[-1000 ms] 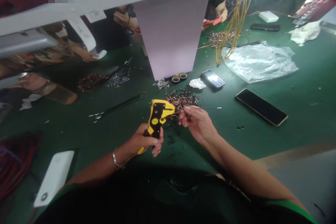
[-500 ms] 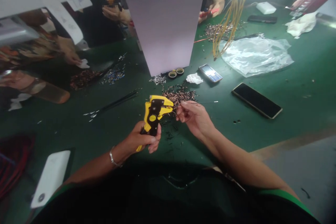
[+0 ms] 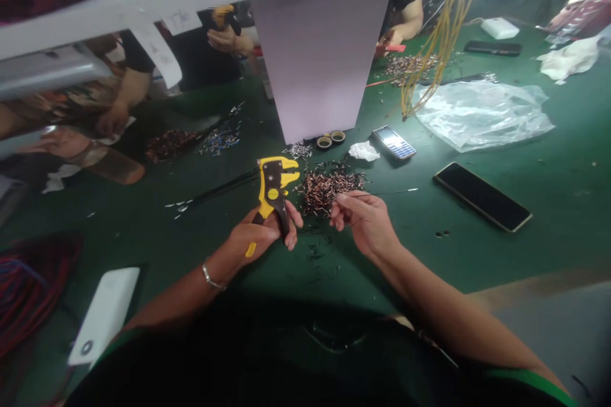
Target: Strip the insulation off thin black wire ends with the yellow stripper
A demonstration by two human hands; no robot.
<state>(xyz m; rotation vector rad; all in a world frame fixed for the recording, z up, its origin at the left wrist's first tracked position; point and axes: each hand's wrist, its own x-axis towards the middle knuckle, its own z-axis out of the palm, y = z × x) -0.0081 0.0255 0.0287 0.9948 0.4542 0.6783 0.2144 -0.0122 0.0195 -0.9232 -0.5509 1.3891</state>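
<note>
My left hand (image 3: 262, 232) is wrapped around the handles of a yellow and black wire stripper (image 3: 273, 187). The tool's jaws are parted and point right, with nothing between them. In a pinch of thumb and fingers, my right hand (image 3: 365, 219) holds a thin black wire (image 3: 394, 191) that extends to the right and ends in a pale tip. A pile of short copper-coloured and black pieces (image 3: 324, 187) lies between the two hands. Behind the stripper, a bundle of black wires (image 3: 214, 189) rests on the green table (image 3: 420, 305).
A pale upright panel (image 3: 324, 63) stands ahead, with two tape rolls (image 3: 330, 139) at its foot. To the right lie a keypad phone (image 3: 394, 142), a dark smartphone (image 3: 482, 196) and a plastic bag (image 3: 482, 111). A white power bank (image 3: 105, 311) is at left. Other people's hands work across the table.
The stripper's handles have spread apart and its jaws have moved left, away from my right hand. The right hand still pinches the wire. The whole view has shifted slightly.
</note>
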